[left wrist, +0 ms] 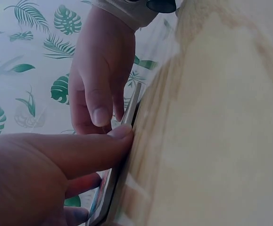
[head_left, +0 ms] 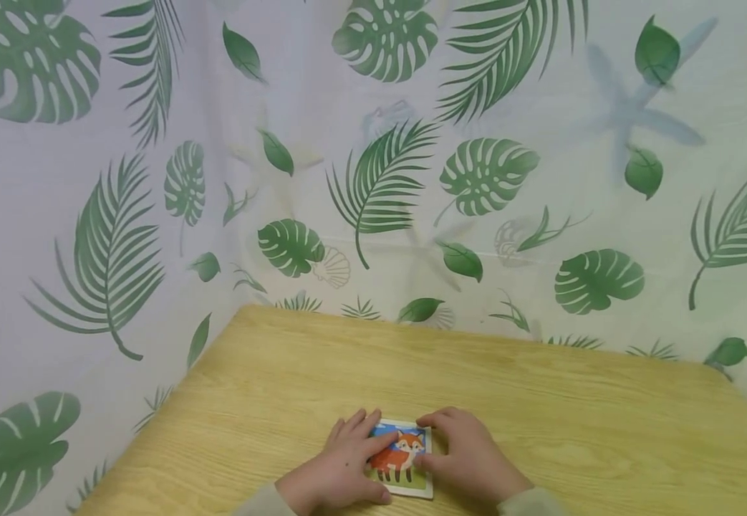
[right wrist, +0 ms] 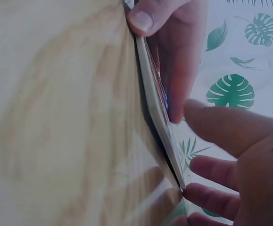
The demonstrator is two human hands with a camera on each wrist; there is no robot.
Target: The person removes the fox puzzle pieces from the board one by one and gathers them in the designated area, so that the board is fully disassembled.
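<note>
A small square fox picture board (head_left: 399, 473) with a pale rim lies on the table, showing an orange fox on blue and green. My left hand (head_left: 347, 462) spans its left side: the thumb is at the near edge, one finger lies across the picture, and the others reach the far left corner. At the right side, my right hand (head_left: 473, 455) has a fingertip by the far corner and its thumb (right wrist: 207, 120) over the right part of the picture. In the left wrist view, the left thumb (left wrist: 94, 150) touches the board's rim. Fingers partly hide the picture.
The wooden table (head_left: 508, 387) extends around the board, with its far edge along a leaf-printed curtain (head_left: 399, 279). Another leaf-printed side (head_left: 89, 287) stands to the left. Pale sleeves (head_left: 531, 502) cover the wrists.
</note>
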